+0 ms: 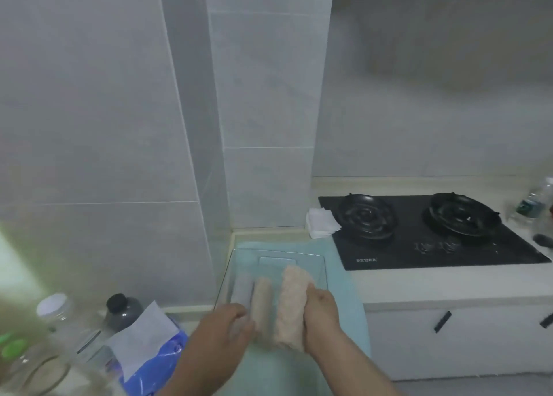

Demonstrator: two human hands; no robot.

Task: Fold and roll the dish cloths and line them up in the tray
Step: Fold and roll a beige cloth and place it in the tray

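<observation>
A clear tray lies on a teal towel on the counter. Inside it lie a grey rolled cloth at the left and a beige rolled cloth beside it. My right hand grips a larger beige rolled cloth, held just right of the other two over the tray. My left hand rests on the near ends of the grey and beige rolls, fingers curled over them. The picture is blurred.
A black two-burner gas hob sits to the right, with folded white tissue at its left corner. Jars and a dark-capped bottle stand at the left beside a blue packet. A water bottle stands far right.
</observation>
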